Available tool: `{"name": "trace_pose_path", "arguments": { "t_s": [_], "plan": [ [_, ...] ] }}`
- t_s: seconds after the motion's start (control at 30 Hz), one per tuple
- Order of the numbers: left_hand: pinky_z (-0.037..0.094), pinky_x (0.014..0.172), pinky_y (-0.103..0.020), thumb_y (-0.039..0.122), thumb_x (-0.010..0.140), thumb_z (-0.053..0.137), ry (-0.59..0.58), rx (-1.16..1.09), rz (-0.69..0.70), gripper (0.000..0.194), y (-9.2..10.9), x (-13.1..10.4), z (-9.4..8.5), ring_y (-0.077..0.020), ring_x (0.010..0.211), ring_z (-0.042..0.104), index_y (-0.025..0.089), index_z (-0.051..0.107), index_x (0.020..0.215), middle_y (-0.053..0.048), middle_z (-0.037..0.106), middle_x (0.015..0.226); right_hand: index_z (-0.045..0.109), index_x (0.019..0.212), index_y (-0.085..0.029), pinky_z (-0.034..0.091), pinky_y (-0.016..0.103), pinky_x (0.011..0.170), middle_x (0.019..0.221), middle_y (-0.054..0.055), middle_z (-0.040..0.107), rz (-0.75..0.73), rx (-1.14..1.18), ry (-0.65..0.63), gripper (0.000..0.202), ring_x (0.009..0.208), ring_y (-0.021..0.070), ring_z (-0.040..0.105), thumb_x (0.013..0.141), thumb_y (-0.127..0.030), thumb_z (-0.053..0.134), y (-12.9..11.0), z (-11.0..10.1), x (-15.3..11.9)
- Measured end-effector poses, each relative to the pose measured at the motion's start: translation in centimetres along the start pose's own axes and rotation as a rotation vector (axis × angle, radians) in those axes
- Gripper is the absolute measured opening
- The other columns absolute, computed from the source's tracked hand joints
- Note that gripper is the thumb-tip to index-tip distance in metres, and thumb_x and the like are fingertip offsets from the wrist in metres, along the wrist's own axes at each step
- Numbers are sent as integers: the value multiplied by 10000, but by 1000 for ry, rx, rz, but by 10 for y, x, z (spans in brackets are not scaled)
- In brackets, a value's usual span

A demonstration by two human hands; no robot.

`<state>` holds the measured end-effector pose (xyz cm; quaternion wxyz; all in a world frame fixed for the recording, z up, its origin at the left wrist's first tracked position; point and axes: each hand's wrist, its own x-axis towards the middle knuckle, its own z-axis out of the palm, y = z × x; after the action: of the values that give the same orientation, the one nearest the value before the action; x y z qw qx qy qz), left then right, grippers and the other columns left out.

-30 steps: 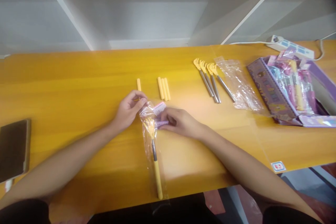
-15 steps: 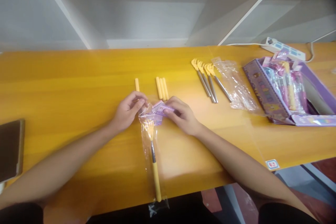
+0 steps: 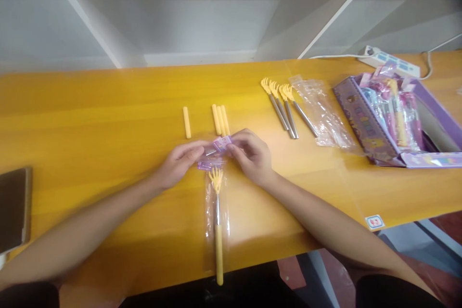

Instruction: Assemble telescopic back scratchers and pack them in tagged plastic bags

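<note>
A back scratcher [image 3: 219,250] with a yellow claw, metal rod and yellow handle lies inside a clear plastic bag [image 3: 208,211], claw end away from me. The bag's top has a purple printed header [image 3: 222,143]. My left hand [image 3: 184,161] is closed on the left side of the bag's top. Opposite it, my right hand [image 3: 252,156] pinches the header at its right side. Just beyond the hands lie several loose yellow handles [image 3: 220,119], one of them [image 3: 186,122] apart to the left.
Several scratcher heads on metal rods [image 3: 283,106] lie at the back right, beside flat clear bags [image 3: 327,115]. A purple display box [image 3: 368,120] holds bagged scratchers. Behind it sits a power strip [image 3: 391,62]. A dark tablet-like device [image 3: 14,209] lies at the left edge.
The bag with the back scratcher has swung to the right and hangs straighter toward me. My left hand has moved slightly lower and right, uncovering the single handle.
</note>
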<state>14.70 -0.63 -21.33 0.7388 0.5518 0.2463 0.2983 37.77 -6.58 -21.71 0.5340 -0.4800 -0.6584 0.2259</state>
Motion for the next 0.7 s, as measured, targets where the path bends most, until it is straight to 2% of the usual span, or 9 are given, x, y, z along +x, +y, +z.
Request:
{"name": "trace_pose_path", "arguments": {
  "t_s": [0.1,0.2,0.43,0.57,0.7],
  "plan": [
    [559,1134,-587,516,1032,624,-97,-185,-40,433,-2,3,-1,-351,1280,713,232,765,1327,-162,713,1426,674,1097,-217,572,305,714,941,36,692,-31,-28,16,68,763,145,657,1033,-240,672,1,-2,1],
    [578,1108,-602,506,1036,617,-151,-251,-53,439,-1,5,-2,-354,1267,722,248,746,1366,-163,730,1397,684,1118,-218,578,311,715,915,30,690,-79,-102,-8,89,744,144,647,1034,-246,679,2,-6,3],
    [610,1058,-616,571,1000,628,-163,-196,-75,512,6,5,-1,-409,1375,645,239,741,1374,-190,671,1480,732,1186,-243,598,352,777,1019,79,685,-237,-168,-141,195,924,194,686,1046,-168,619,1,-11,6],
    [628,1041,-568,553,1024,581,-166,-182,-75,485,6,5,-4,-403,1481,549,266,734,1383,-158,566,1608,727,1242,-256,577,328,726,1004,68,607,-283,-170,-184,273,866,177,652,1028,-133,608,2,-11,3],
    [611,1070,-561,560,1020,591,-180,-192,-94,498,7,5,-4,-395,1468,565,264,724,1398,-165,574,1600,729,1228,-256,566,331,700,1031,69,567,-268,-150,-262,283,827,170,629,1012,-140,587,3,-12,0]
  ]
}}
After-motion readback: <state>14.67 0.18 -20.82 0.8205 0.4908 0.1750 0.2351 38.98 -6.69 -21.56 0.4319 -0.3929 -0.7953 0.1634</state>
